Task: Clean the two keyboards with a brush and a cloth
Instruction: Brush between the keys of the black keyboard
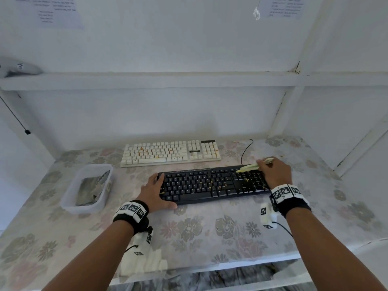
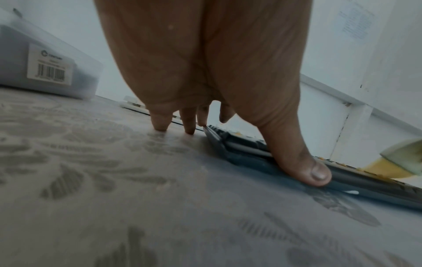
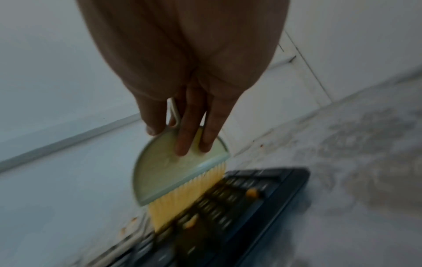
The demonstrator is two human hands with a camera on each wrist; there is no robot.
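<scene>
A black keyboard (image 1: pixel 212 183) strewn with yellow crumbs lies near me on the flowered table. My left hand (image 1: pixel 154 191) rests spread at its left end, thumb (image 2: pixel 303 168) pressed on the front edge and fingertips (image 2: pixel 160 122) on the table. My right hand (image 1: pixel 274 172) holds a pale green half-round brush (image 3: pixel 173 168) over the keyboard's right end, its yellow bristles (image 3: pixel 189 195) touching the keys. A white keyboard (image 1: pixel 171 152), also crumbed, lies farther back. A grey cloth (image 1: pixel 91 191) sits in a clear tub.
The clear plastic tub (image 1: pixel 69 204) stands left of the black keyboard. The black keyboard's cable (image 1: pixel 245 151) loops behind it. A white wall and shelf ledge (image 1: pixel 189 80) close off the back, and a partition stands at the right. The table's front edge (image 1: pixel 210 267) is near me.
</scene>
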